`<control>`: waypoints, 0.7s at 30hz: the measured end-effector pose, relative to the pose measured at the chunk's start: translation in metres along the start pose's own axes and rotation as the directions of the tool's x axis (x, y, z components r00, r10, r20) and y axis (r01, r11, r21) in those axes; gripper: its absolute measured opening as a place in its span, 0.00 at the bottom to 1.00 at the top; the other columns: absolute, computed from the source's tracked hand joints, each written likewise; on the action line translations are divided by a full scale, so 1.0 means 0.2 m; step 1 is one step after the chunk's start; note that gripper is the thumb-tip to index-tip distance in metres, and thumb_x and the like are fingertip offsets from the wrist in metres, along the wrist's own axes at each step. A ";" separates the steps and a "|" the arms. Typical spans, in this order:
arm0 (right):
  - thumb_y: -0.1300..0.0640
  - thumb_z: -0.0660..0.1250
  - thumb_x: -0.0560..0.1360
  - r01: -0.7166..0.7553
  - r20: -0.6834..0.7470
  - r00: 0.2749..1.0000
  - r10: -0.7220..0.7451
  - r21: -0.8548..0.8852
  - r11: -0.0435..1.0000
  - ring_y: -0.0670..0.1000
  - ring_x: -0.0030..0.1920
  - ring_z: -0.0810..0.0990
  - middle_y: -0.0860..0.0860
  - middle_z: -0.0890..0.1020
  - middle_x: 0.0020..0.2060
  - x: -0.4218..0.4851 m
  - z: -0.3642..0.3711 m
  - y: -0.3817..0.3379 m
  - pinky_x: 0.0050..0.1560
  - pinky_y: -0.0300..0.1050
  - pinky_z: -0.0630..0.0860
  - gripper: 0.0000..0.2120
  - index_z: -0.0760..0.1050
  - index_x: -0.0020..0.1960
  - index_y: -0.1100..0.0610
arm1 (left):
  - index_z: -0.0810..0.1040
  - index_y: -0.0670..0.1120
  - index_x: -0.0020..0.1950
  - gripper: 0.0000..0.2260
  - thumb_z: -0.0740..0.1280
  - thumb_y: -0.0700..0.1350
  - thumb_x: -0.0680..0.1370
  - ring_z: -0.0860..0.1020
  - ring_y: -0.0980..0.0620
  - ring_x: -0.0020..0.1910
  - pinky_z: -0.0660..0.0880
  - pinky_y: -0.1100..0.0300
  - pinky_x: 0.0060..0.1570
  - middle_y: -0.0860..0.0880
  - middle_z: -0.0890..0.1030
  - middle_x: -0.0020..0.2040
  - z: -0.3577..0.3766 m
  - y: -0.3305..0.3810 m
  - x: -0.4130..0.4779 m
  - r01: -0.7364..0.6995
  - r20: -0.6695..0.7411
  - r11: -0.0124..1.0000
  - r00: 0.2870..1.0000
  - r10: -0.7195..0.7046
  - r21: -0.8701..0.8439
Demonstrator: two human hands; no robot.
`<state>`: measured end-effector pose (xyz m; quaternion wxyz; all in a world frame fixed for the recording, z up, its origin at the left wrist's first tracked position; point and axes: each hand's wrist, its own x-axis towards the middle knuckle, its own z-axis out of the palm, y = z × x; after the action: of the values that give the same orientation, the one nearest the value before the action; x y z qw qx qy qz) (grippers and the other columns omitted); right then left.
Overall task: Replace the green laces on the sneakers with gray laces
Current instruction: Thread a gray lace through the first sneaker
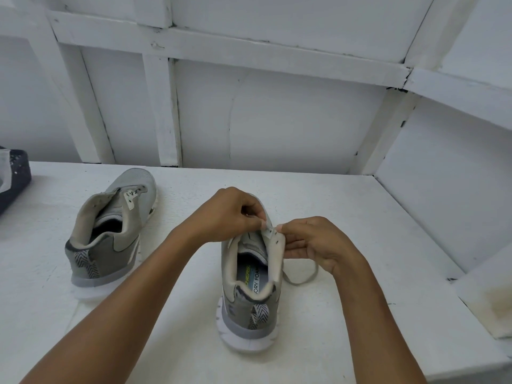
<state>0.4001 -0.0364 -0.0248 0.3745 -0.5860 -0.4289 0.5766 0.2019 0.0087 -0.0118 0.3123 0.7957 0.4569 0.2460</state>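
Note:
A grey sneaker (250,295) stands heel toward me in the middle of the white table (360,245). My left hand (232,214) pinches its right eyelet flap near the top. My right hand (313,242) pinches a gray lace (302,281) at that same eyelet; the lace loops down onto the table right of the shoe. The front of this shoe is hidden behind my hands. A second grey sneaker (110,234) stands at the left, tongue pulled up and no lace visible in it. No green lace is in view.
A dark speckled object (13,178) lies at the table's left edge. White framed walls close the table at the back and right. A white ledge (487,297) juts in at the right.

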 end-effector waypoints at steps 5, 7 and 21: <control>0.63 0.71 0.75 -0.009 0.024 1.000 0.009 0.018 1.000 0.55 0.39 0.85 0.61 0.85 0.39 0.01 0.00 0.01 0.40 0.45 0.82 0.08 0.81 0.49 0.68 | 0.86 0.50 0.44 0.01 0.74 0.45 0.74 0.79 0.60 0.43 0.76 0.65 0.43 0.58 0.83 0.40 0.02 -0.01 0.01 -0.013 0.011 1.000 1.000 0.013 0.018; 0.63 0.71 0.75 -0.013 0.034 0.999 0.013 0.017 1.000 0.55 0.39 0.85 0.61 0.85 0.39 0.02 0.00 0.01 0.40 0.45 0.82 0.08 0.81 0.49 0.68 | 0.86 0.50 0.44 0.01 0.74 0.46 0.74 0.80 0.59 0.43 0.78 0.63 0.45 0.57 0.83 0.40 0.02 -0.02 0.02 0.000 0.017 1.000 1.000 0.000 0.028; 0.64 0.69 0.75 -0.023 0.096 0.995 0.024 -0.013 1.000 0.57 0.41 0.85 0.63 0.84 0.41 0.05 -0.03 0.00 0.41 0.46 0.82 0.07 0.82 0.48 0.68 | 0.84 0.48 0.46 0.04 0.69 0.46 0.78 0.79 0.56 0.43 0.76 0.60 0.43 0.58 0.81 0.40 0.01 -0.02 0.03 -0.093 0.088 0.980 0.993 0.078 0.174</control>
<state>0.4051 -0.0259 -0.0276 0.3433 -0.5649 -0.4426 0.6059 0.2037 0.0149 -0.0143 0.2473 0.8487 0.4295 0.1848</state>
